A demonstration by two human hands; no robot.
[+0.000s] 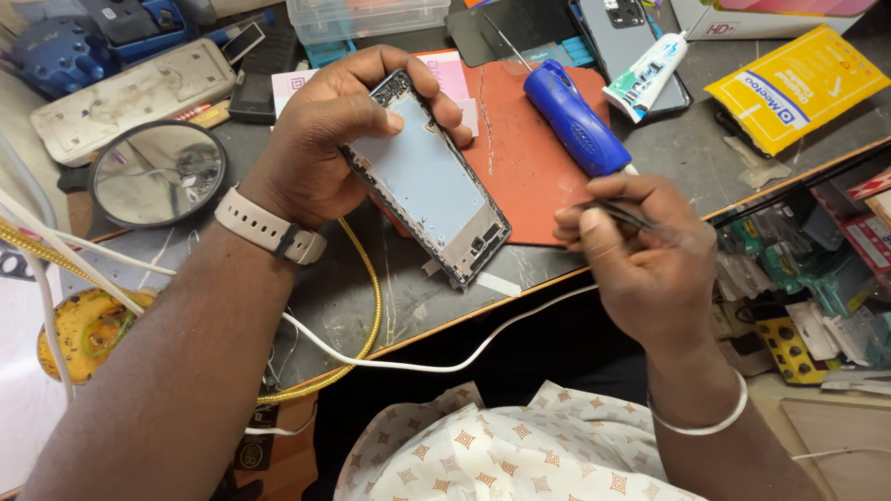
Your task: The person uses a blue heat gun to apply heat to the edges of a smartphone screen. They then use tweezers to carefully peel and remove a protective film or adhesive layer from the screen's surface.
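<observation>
From the head view, your left hand (320, 148) holds a stripped phone frame (427, 181) by its upper end, fingers curled over the top edge and thumb on the near side, so the frame tilts with its lower end down over the red mat (529, 167). Your right hand (640, 250) sits to the right of the frame, near its lower end, pinched shut on thin black tweezers (617, 211) whose tips point toward the frame. Keep the frame's lower corner resting on the mat so it stays steady, and bring the tweezers in low and slow; a firm, light pinch will likely serve better than a hard squeeze.

A blue-handled screwdriver (575, 121) lies on the mat just right of the frame's top, and a white glue tube (650, 72) lies beyond it. A round mirror (158, 172) lies left of the frame on the grey bench (687, 158), and a white cable (418, 362) runs below the frame along the bench's front edge.
</observation>
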